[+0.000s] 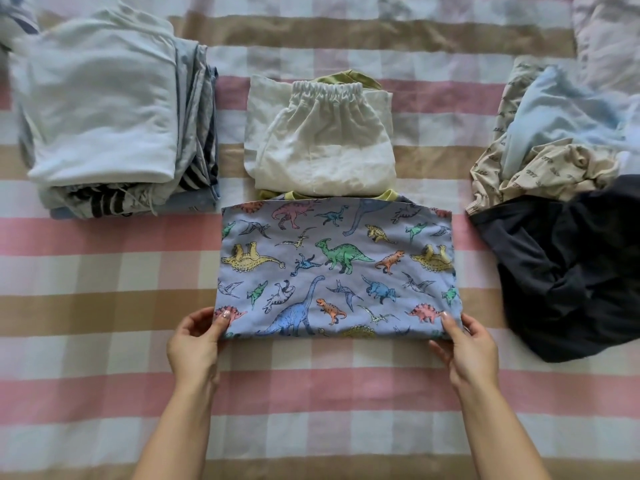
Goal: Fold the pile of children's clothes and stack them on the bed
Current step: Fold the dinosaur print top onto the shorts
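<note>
From my seat I see the dinosaur top (337, 271) lying flat on the checked bedspread (104, 306), folded into a wide blue rectangle. Both hands hold its near edge. The left hand (194, 341) pinches the near left corner, thumb on the print and fingers curled beneath. The right hand (467, 344) pinches the near right corner the same way, so each is clamped on cloth.

Just beyond the top's far edge sit folded white shorts (322, 143), elastic waistband facing away, resting on a yellow-green garment (388, 195) whose trim peeks out and touches the top's far edge.

Beyond and to the left of the top stands a folded stack (104, 116) — a pale blue piece on top, with striped and grey layers showing at its side.

To the right of the top lies a loose pile (554, 150) of light blue and cream printed pieces, unfolded. A crumpled dark garment (571, 271) lies against its near side, just beside the top's right edge.
</note>
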The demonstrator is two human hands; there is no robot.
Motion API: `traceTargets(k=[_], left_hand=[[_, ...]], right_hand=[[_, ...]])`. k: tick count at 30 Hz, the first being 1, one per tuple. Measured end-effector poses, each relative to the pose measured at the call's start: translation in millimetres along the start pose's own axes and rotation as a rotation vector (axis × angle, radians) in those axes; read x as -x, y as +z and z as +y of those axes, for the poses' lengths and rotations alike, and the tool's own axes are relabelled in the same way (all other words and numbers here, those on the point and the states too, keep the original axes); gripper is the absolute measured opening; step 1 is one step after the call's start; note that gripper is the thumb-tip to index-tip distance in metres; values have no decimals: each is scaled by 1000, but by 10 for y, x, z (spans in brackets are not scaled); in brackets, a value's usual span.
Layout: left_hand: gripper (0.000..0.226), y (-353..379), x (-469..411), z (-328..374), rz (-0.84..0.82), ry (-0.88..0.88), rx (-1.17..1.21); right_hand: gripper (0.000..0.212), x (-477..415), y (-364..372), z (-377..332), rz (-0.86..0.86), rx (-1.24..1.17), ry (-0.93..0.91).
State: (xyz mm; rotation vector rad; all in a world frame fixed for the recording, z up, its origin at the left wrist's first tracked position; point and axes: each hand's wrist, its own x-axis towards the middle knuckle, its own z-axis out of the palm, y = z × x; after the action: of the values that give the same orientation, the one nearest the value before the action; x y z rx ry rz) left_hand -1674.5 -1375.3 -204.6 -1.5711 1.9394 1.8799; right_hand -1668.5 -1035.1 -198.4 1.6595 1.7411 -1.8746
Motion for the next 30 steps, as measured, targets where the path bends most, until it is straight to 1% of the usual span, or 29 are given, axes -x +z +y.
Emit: traceTargets(k=[4,6,9,11,12,13,15,16,18,21,22,24,26,28,30], left_hand=[[25,-201,109,-102,44,11,15],[26,-298,195,-213,59,14,-11],[25,-386,307,-353,75,44,-106],[18,-394,355,-372,76,119,-258],[16,-384,377,-349,84,176,-373],[20,-369,388,-312,102,235,-503],[34,-317,400,-213,122,372,-750],[39,-265,424,-144,109,447,-831],[38,-65,527,26,23,587,-887],[24,430,756,213,-213,804,-800],[20,641,838,251,-291,848,-766],[12,1055,990,287,-419,865,-737],[11,1481,1130,253,-525,835,-746],[17,1883,1254,176,-603,802,-780],[27,2200,1330,88,-618,789,-872]], right_hand=[[33,4,-193,168,48,56,-14],[37,24,-296,305,79,108,-15],[33,79,-367,435,116,176,-39],[32,120,-352,443,141,243,-95],[31,136,-334,425,152,304,-144],[29,154,-313,395,159,385,-200],[32,185,-288,329,164,545,-308],[34,195,-291,303,160,578,-351],[35,210,-302,254,142,560,-400],[31,232,-300,213,108,509,-400],[29,231,-308,207,103,503,-392],[27,238,-306,210,95,499,-362],[24,236,-320,214,83,482,-320],[22,225,-342,221,59,471,-286],[21,212,-362,231,35,476,-259]])
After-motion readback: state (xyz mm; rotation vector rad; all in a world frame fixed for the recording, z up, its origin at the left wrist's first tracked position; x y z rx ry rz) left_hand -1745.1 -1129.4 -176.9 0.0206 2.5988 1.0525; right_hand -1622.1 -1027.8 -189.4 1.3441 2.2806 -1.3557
